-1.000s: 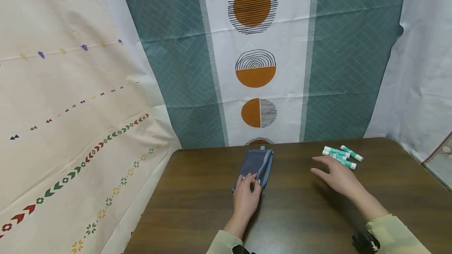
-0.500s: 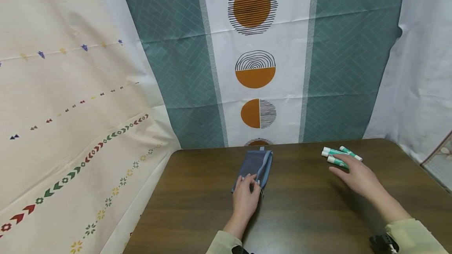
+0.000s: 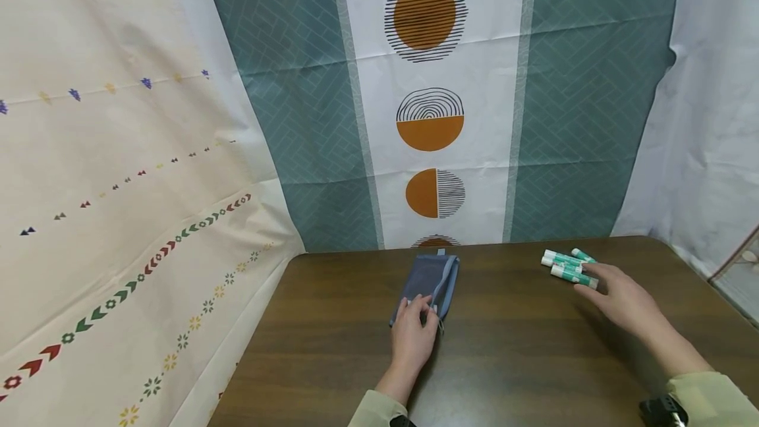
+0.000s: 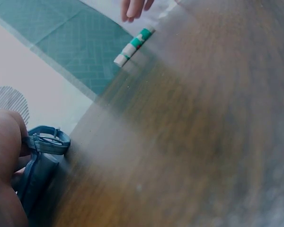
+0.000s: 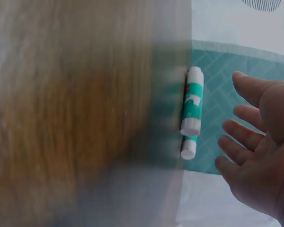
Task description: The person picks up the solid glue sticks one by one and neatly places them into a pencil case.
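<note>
Meanwhile, left hand gripped pouch | loose-fingered right hand hovered by tubes, one o'clock | nudge might have rolled them

Head cam high, fwd/down on table; L/R wrist cams low, tilted, both w/ green-white tubes, R nearer.

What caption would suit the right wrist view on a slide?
Bare right hand beside green-and-white cylindrical tubes on a brown wooden table.
</note>
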`<state>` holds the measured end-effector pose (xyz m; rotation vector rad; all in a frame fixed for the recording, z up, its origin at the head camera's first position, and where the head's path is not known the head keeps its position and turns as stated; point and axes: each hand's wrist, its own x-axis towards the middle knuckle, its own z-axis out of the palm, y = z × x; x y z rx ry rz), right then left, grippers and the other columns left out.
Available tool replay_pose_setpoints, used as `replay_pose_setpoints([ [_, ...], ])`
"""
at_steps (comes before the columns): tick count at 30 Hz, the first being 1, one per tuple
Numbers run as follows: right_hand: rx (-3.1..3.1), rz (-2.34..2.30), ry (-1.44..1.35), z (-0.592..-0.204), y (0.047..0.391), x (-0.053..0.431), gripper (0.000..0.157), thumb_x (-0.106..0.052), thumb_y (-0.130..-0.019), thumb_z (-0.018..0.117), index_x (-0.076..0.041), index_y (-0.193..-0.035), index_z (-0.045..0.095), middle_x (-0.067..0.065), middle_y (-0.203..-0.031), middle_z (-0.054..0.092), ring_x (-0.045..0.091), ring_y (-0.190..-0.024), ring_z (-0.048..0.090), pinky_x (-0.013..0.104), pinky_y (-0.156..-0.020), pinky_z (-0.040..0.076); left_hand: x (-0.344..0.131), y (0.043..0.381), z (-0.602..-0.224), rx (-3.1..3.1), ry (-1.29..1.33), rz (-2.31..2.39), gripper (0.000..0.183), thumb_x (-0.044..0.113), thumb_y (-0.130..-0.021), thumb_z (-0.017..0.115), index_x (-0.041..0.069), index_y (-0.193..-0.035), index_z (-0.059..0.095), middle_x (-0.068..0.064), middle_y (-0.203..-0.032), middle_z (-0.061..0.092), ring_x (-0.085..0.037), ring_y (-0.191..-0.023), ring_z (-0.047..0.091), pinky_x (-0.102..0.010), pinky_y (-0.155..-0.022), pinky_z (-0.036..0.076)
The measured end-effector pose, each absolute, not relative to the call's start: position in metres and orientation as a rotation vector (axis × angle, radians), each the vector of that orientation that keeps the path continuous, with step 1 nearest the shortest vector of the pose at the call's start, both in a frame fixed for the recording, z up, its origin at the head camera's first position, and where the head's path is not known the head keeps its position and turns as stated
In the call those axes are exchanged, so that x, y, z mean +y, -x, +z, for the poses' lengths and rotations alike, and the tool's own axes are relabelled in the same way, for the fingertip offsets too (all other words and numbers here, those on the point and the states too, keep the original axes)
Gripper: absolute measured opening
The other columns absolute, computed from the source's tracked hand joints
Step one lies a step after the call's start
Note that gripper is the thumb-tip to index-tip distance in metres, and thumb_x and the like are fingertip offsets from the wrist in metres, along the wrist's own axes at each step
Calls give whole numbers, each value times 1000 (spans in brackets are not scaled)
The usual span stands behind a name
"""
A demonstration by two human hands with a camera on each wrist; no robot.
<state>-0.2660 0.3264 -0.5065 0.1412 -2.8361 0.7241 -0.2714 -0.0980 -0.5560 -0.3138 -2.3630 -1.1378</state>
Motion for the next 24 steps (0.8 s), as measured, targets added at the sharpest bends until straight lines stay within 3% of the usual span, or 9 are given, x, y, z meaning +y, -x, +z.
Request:
replay_pose_setpoints([
  [24, -2893, 692, -72, -521, 272, 363, 75, -43, -109, 69, 20, -146, 51, 51, -147, 46, 71, -134, 44, 82, -101, 42, -99, 273, -557, -2428, 286, -1170, 19, 8, -98, 68, 17, -81, 64, -6, -131, 80, -52, -139, 60, -75, -111, 46],
])
